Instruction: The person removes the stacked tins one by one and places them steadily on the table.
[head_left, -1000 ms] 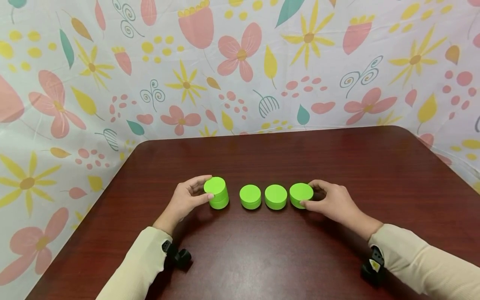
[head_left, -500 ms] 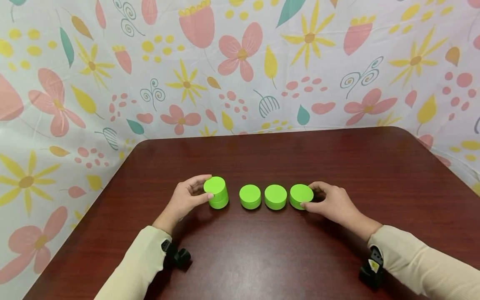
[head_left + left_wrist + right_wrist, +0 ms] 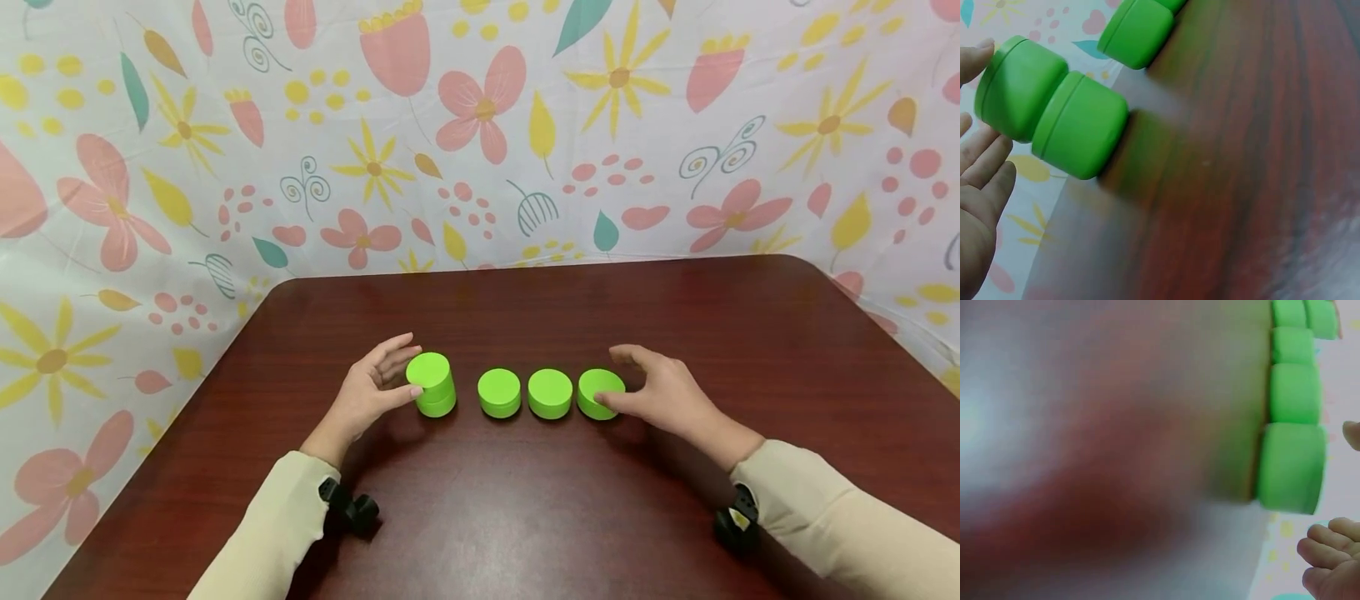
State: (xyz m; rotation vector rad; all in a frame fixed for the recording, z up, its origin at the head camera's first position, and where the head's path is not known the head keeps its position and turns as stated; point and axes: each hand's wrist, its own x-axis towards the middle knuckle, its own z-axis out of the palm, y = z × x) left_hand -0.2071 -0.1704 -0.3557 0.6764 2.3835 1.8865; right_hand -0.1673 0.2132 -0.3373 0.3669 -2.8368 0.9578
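Two small round green lidded jars stand stacked at the left, an upper jar [image 3: 428, 372] on a lower jar [image 3: 437, 406]. My left hand [image 3: 363, 405] is beside this stack, its fingers spread off the side and the thumb tip right at the upper jar. In the left wrist view, a gap shows between the fingers and the upper jar [image 3: 1025, 90]. A single rightmost jar [image 3: 596, 382] stands on the table by my right hand [image 3: 671, 400]. That hand is spread, its thumb overlapping the lid in the head view; the right wrist view shows it apart from the jar [image 3: 1291, 469].
Two more green jars, one left of centre [image 3: 498, 390] and one right of it [image 3: 550, 392], stand in a row between the stack and the rightmost jar. The dark wooden table [image 3: 480, 500] reaches back to a flower-printed cloth [image 3: 480, 167].
Both hands have loosened: the left fingers have spread away from the stack, and the right hand has let go of the rightmost jar and lifted slightly. The jars stay in place.
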